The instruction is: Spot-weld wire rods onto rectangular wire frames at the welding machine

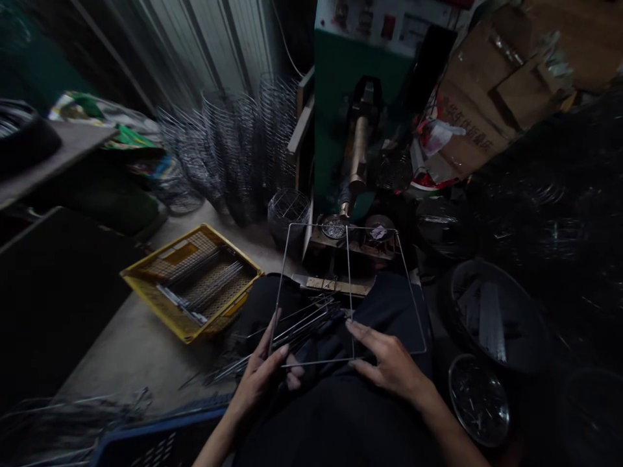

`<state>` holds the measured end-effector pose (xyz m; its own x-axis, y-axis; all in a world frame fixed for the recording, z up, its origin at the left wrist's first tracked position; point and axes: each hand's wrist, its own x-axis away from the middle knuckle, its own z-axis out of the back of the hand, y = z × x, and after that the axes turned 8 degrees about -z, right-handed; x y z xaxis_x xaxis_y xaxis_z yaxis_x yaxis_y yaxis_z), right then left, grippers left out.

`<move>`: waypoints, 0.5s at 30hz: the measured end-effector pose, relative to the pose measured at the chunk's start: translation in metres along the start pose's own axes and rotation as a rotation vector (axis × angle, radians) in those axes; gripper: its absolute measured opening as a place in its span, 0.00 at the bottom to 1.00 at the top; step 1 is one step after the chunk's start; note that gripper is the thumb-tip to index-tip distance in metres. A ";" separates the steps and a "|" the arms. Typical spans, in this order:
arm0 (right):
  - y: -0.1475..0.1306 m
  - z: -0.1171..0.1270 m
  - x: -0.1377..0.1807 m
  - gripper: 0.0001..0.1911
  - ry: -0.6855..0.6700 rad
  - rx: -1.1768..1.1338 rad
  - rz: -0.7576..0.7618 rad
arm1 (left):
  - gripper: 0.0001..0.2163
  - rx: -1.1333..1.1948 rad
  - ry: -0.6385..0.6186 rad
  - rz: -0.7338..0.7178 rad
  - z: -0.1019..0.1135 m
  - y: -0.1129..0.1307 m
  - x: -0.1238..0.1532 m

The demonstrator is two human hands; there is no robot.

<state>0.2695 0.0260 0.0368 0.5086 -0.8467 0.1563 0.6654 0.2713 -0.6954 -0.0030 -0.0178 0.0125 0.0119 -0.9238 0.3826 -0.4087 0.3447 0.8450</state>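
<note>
I hold a square wire frame (403, 259) with one straight wire down its middle, flat above my lap. My left hand (265, 376) pinches the frame's near left corner, fingers closed on the wire. My right hand (389, 363) rests on the near edge, fingers pressing where the middle wire meets it. A bundle of loose straight wires (302, 321) lies across my lap under the frame. Beyond the frame's far edge stands a green machine (360, 123) with a brass-coloured head (357, 152).
A yellow crate (189, 285) with wire rods sits on the floor to the left. Stacks of finished wire baskets (233, 149) stand behind it. Dark round tubs (496, 318) and a metal bowl (479, 399) are at the right, cardboard boxes (491, 84) behind. A blue crate (156, 438) lies near left.
</note>
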 end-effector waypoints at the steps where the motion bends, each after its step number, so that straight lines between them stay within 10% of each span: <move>1: -0.001 0.000 -0.001 0.39 0.001 0.000 -0.002 | 0.47 -0.007 -0.001 -0.009 0.000 0.001 0.000; 15: -0.004 0.009 -0.002 0.42 0.029 -0.005 0.021 | 0.46 0.006 -0.012 -0.063 -0.006 0.002 0.001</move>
<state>0.2708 0.0304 0.0457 0.5068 -0.8535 0.1215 0.6517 0.2871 -0.7020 0.0020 -0.0171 0.0166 0.0272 -0.9456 0.3241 -0.4127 0.2846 0.8652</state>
